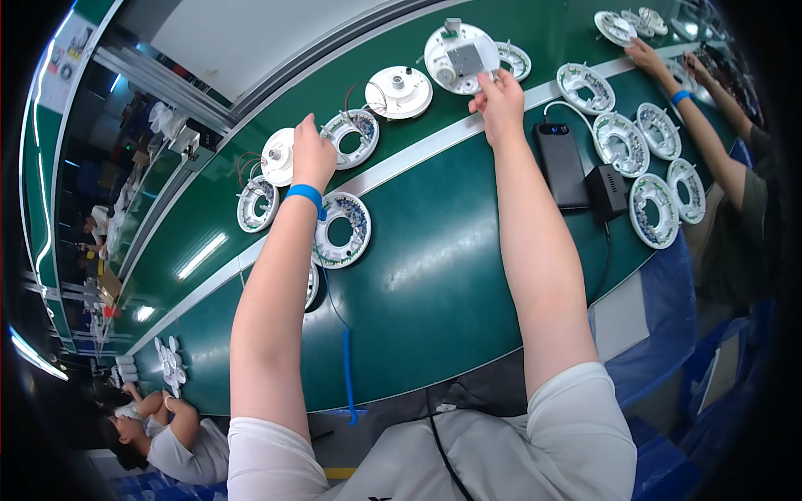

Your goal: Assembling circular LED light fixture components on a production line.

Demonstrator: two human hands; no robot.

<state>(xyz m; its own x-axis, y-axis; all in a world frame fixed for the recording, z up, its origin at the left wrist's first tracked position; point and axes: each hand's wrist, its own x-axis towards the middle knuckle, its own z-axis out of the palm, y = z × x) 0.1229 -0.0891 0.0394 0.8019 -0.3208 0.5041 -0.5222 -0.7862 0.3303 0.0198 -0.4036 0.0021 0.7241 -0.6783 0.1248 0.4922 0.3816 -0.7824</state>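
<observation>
One white disc [478, 43], left beyond the black power bank [561, 167], is pinched by right hand [503, 110], left hand [312, 159] grip unclear; likely positioning, calling for steady hold.

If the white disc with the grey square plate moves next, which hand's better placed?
Right, probably: the right hand is at the lower right edge of the white disc, while the left hand is farther left, at another disc.

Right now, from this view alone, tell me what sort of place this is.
Most likely an electronics assembly line: a long green workbench carries white ring-shaped housings with circuit boards in them, and a co-worker's arm reaches over the same bench.
</observation>
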